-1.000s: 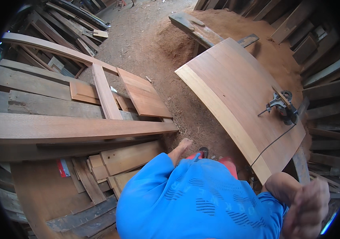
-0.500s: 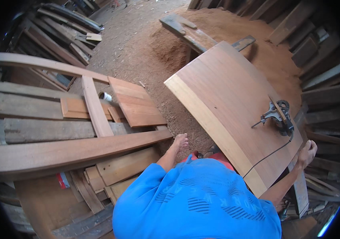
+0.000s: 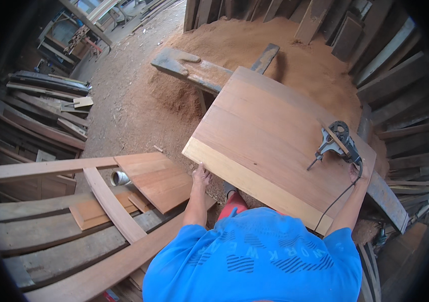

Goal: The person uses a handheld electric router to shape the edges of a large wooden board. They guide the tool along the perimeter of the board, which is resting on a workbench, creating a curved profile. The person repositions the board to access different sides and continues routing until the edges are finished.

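Observation:
A large wooden panel (image 3: 260, 131), reddish-brown with a paler strip along its near side, lies tilted in front of me on wooden supports. My left hand (image 3: 202, 174) is at its near left corner, fingers curled against the pale edge. A grey-and-black corded power tool (image 3: 340, 141) rests on the panel's right part, a thin rod jutting from it. At the tool's rear end, where the black cord (image 3: 335, 201) leaves it, my right hand (image 3: 356, 172) is closed. Part of those fingers is hidden.
A wooden frame (image 3: 116, 204) and a smaller panel (image 3: 154, 178) lie over boards at left, beside a white can (image 3: 119, 177). Heaped sawdust (image 3: 305, 55) surrounds the weathered support beam (image 3: 194, 70). Planks (image 3: 400, 80) lean along the right side.
My left hand has moved from beside the frame to the panel's edge. My right hand has come in from beyond the panel's right edge to the power tool. The view has shifted.

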Demonstrator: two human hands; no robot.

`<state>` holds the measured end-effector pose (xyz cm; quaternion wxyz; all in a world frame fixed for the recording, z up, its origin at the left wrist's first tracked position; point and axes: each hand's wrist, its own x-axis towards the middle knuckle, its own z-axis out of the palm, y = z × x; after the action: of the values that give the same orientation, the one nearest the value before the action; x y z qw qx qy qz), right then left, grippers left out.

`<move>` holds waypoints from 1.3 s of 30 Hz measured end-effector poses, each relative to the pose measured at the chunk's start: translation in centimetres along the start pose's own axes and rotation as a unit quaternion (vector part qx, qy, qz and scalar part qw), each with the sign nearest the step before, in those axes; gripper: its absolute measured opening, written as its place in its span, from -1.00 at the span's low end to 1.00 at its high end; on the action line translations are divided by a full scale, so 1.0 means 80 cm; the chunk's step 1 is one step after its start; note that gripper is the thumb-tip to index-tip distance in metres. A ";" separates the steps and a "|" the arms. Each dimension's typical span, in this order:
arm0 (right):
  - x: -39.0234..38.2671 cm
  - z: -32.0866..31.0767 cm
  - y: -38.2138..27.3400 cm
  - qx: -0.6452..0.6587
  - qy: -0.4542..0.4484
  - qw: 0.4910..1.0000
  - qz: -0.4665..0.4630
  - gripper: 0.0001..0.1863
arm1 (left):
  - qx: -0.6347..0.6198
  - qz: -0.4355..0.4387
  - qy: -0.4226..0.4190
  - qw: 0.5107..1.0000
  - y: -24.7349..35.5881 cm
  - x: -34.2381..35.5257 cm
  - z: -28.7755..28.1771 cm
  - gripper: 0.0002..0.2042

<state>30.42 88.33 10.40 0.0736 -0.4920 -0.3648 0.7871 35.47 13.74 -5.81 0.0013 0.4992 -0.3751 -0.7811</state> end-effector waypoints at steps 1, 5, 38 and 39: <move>-0.005 0.004 0.004 0.012 -0.007 1.000 0.002 -0.53 | -0.020 -0.005 -0.019 1.000 0.015 0.010 0.008 -0.52; -0.008 -0.023 0.009 0.044 0.017 0.999 -0.001 -0.39 | 0.044 -0.029 -0.031 0.998 0.050 0.016 0.032 -0.56; 0.012 -0.026 0.001 0.079 -0.169 0.982 -0.023 -0.67 | 0.192 -0.068 -0.002 0.979 0.122 0.066 0.012 -0.59; 0.018 -0.018 0.007 0.112 -0.186 0.976 -0.027 -0.69 | 0.168 -0.046 -0.023 0.985 0.126 0.076 -0.006 -0.59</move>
<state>31.01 89.31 8.64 0.0801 -0.3154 -0.2942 0.8987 29.02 3.89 -4.73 -0.1269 0.4907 -0.4772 -0.7179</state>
